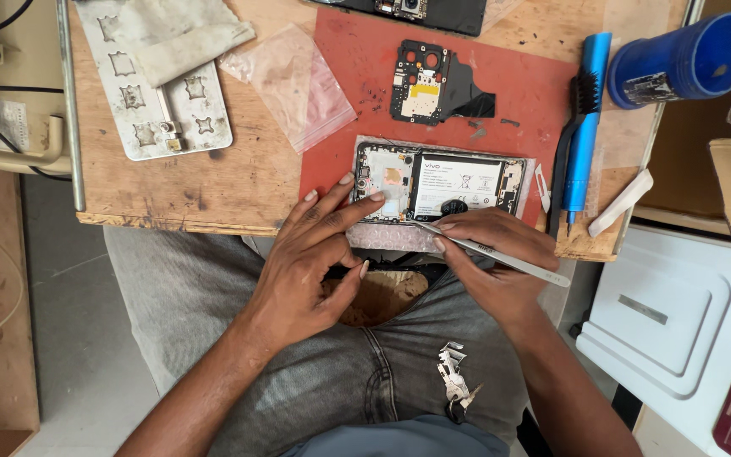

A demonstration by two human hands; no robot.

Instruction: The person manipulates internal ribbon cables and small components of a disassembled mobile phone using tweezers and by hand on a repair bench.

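Note:
An opened phone [438, 183] with its back removed lies on a red mat [535, 93], showing a black battery and bare circuit boards. My left hand [315, 254] rests its fingertips on the phone's left end, holding it steady. My right hand [492, 250] grips metal tweezers [501, 258] whose tip touches the phone's near edge. A separate black phone part [420, 82] with a flex piece lies further back on the mat.
A blue brush and a blue screwdriver [584, 127] lie right of the mat, next to a blue cup [687, 59] and a white pry tool [621, 203]. A metal stencil plate [167, 101] and a clear plastic bag [289, 80] lie at the left. Keys [453, 381] hang at my lap.

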